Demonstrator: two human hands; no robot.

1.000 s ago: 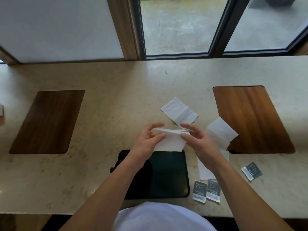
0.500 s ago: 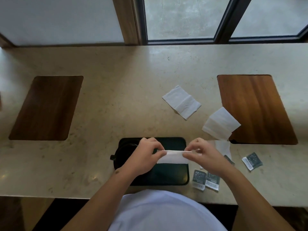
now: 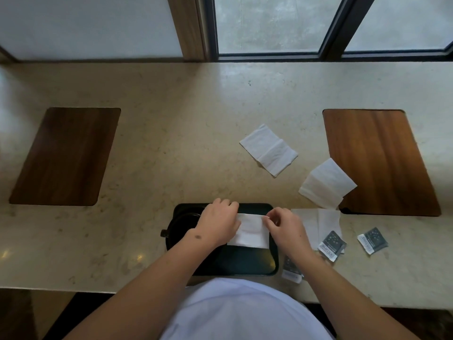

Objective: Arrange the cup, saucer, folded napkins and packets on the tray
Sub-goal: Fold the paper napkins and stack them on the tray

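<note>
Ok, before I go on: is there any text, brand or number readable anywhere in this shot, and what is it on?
No text can be read anywhere in this view.
Packet beside the flat napkin: white strip with print, too blurred to read.
Packet farthest right: white strip with print, too blurred.
Packet by the tray's right edge: print partly hidden by the right arm, illegible.
Napkins, tray, counter: no markings.

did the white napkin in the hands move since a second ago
Yes. The white folded napkin came toward the person, from beyond the dark green tray down onto it.
</note>
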